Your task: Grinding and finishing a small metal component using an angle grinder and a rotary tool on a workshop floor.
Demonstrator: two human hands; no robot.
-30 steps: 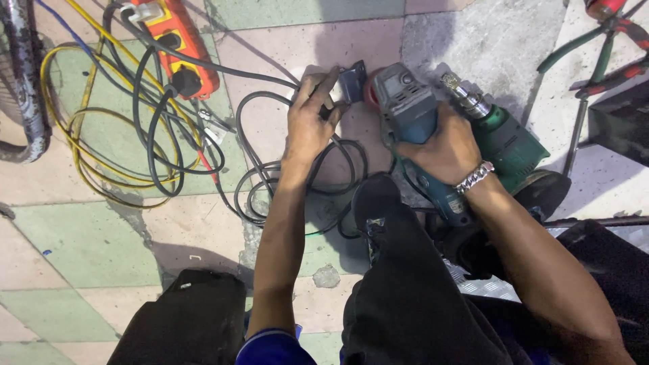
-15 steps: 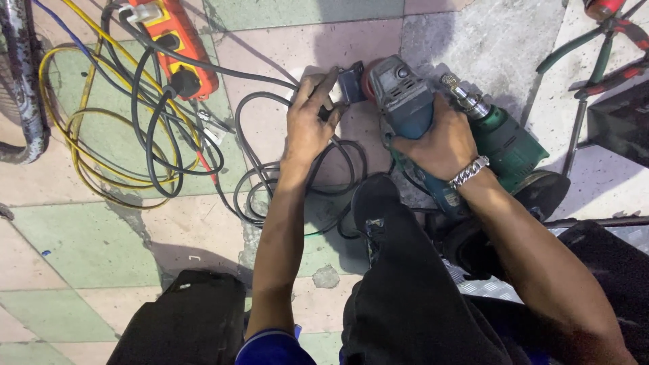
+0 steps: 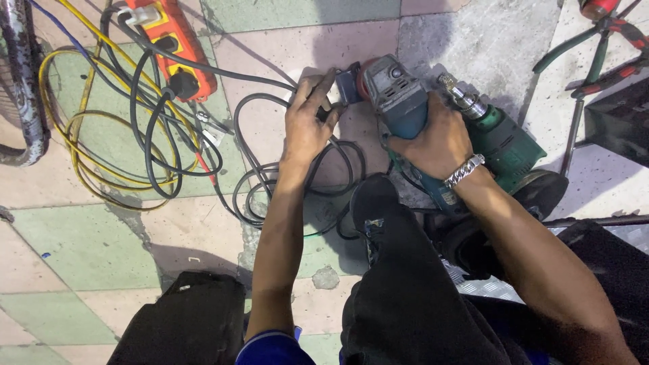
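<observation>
The blue and grey angle grinder (image 3: 399, 101) lies on the tiled floor (image 3: 81, 257) near the top centre, at about 12 o'clock from the person's dark-trousered knee (image 3: 399, 270). The right hand (image 3: 436, 138), with a silver chain bracelet (image 3: 464, 170) on the wrist, is closed around the grinder's body. The left hand (image 3: 307, 125), at 9 o'clock from the grinder, has its fingers curled and pinched at the small dark guard part (image 3: 347, 84) on the grinder's head; what exactly they hold, I cannot tell. Just beside the grinder at 3 o'clock lies a green electric drill (image 3: 503, 138). Black cables (image 3: 257, 182) loop under the left wrist. An orange power strip (image 3: 176, 44) lies at 10 o'clock, well apart.
</observation>
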